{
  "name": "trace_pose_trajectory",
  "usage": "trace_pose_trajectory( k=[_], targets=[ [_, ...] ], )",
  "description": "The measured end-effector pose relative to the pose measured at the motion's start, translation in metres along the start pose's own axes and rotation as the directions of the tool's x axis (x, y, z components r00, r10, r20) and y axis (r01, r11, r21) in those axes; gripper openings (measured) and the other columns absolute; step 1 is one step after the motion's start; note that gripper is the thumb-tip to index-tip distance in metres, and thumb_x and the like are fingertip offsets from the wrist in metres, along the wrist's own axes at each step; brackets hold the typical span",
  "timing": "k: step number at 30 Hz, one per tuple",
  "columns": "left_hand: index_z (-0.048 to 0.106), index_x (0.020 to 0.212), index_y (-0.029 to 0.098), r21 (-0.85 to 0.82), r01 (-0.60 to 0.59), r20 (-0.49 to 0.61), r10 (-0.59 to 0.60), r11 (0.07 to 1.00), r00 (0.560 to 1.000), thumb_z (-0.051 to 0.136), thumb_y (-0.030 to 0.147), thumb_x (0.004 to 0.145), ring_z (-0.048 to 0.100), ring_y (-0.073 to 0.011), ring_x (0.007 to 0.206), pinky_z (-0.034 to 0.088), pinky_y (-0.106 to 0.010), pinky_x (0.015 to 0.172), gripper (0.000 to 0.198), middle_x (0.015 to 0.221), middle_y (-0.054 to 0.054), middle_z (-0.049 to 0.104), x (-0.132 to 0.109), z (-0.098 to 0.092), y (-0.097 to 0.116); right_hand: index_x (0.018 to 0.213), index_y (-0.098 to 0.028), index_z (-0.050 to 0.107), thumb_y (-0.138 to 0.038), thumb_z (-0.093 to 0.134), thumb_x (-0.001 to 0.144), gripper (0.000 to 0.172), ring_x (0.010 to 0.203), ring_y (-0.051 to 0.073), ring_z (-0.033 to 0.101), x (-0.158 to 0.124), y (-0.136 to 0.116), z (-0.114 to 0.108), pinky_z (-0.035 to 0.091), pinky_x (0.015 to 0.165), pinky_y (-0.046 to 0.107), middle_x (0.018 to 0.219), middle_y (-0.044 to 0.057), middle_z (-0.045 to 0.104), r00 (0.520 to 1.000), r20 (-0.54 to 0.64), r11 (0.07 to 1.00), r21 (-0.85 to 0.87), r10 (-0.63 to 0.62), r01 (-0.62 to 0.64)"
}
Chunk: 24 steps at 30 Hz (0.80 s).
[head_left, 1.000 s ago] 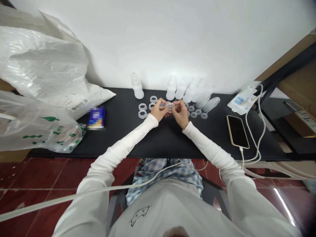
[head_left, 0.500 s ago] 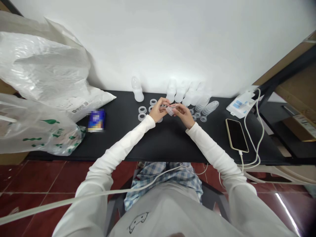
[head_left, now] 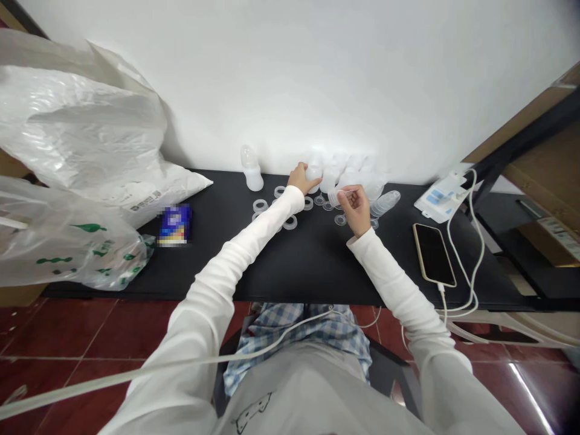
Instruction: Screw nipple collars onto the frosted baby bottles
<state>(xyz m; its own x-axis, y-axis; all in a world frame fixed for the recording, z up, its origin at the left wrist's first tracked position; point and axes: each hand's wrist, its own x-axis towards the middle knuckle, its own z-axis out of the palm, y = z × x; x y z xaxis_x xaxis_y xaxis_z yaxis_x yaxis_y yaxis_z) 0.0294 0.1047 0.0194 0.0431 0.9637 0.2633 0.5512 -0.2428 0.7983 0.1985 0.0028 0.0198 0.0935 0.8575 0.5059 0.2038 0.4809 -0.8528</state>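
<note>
- A large crumpled white plastic bag (head_left: 86, 121) is seen at the far left, reaching onto the left end of the black table (head_left: 272, 260).
- Below it, a clear bag with green print (head_left: 67, 248) is slumped over the table's left edge.
- A small blue packet (head_left: 174, 222) is laid flat on the table just beside these bags; its print is blurred.
- A single translucent bottle (head_left: 251, 167) is stood upright at the back, against the white wall (head_left: 290, 72).
- Clear plastic rings (head_left: 260, 205) are scattered on the table between that bottle and the hands.
- The left hand (head_left: 301, 177) is stretched to the back of the table, its fingers closed round a translucent bottle in a row (head_left: 313, 174) standing along the wall.
- The row of translucent bottles (head_left: 351, 172) is lined up against the wall, the bottles touching one another.
- The right hand (head_left: 356, 205) is held up just above the table, near that row, with a small clear ring piece (head_left: 336, 194) pinched between thumb and fingertips.
- More small clear discs (head_left: 339, 219) are lying under and beside the right hand.
- A stack of clear caps (head_left: 385, 202) is lying on its side to the right of the hand.
- A phone (head_left: 434, 246) is lying face up, well apart from the hands, with a white cable (head_left: 471, 241) plugged into it.
- A white and blue packet (head_left: 441, 196) is lying behind the phone.
</note>
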Motion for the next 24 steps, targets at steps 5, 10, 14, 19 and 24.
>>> trace_pose_trajectory(
  k=[5,10,14,19,24],
  targets=[
    [0.058,0.124,0.021,0.251,-0.392,-0.025,0.41,0.885,0.912,0.08,0.04,0.076,0.049,-0.0347,0.123,0.034,-0.049,0.107,0.055,0.124,-0.015,0.056,-0.043,-0.036,0.001,0.102,-0.025,0.057,-0.064,0.065,0.083,0.043,0.087,0.018,0.062,0.004,0.002,-0.01,0.054,0.074,0.034,0.101,0.005,0.061,0.998,-0.014,0.996,-0.069,-0.06,0.059],
    [0.061,0.132,0.025,0.423,-0.491,0.116,0.491,0.762,0.863,0.071,0.043,0.086,0.049,-0.035,0.122,0.03,-0.051,0.105,0.051,0.124,-0.016,0.055,-0.081,-0.061,-0.005,0.105,-0.026,0.061,-0.058,0.065,0.085,0.038,0.099,0.022,0.065,0.0,0.005,-0.009,0.058,0.081,0.037,0.107,0.006,0.066,0.978,0.181,0.985,-0.117,-0.102,0.124],
    [0.059,0.136,0.03,0.47,-0.524,0.165,0.512,0.71,0.843,0.064,0.049,0.09,0.054,-0.0318,0.114,0.032,-0.05,0.101,0.05,0.121,-0.015,0.059,-0.092,-0.062,-0.012,0.107,-0.025,0.064,-0.052,0.065,0.088,0.032,0.095,0.022,0.068,-0.008,0.006,-0.004,0.058,0.086,0.04,0.106,0.006,0.07,0.949,0.28,0.966,-0.166,-0.145,0.196],
    [0.055,0.142,0.031,0.469,-0.574,0.206,0.549,0.671,0.81,0.061,0.062,0.088,0.058,-0.0294,0.106,0.035,-0.047,0.099,0.062,0.119,-0.014,0.062,-0.091,-0.064,-0.019,0.098,-0.026,0.065,-0.043,0.059,0.094,0.018,0.105,0.024,0.068,-0.015,0.006,-0.002,0.056,0.093,0.044,0.107,0.007,0.072,0.913,0.313,0.907,-0.242,-0.263,0.344],
    [0.053,0.145,0.028,0.436,-0.619,0.259,0.568,0.653,0.781,0.062,0.069,0.083,0.06,-0.0288,0.107,0.038,-0.042,0.097,0.074,0.117,-0.014,0.064,-0.087,-0.068,-0.024,0.094,-0.028,0.066,-0.042,0.05,0.098,0.021,0.108,0.025,0.068,-0.019,0.009,-0.002,0.054,0.096,0.047,0.112,0.008,0.072,0.89,0.345,0.867,-0.291,-0.299,0.404]
  ],
)
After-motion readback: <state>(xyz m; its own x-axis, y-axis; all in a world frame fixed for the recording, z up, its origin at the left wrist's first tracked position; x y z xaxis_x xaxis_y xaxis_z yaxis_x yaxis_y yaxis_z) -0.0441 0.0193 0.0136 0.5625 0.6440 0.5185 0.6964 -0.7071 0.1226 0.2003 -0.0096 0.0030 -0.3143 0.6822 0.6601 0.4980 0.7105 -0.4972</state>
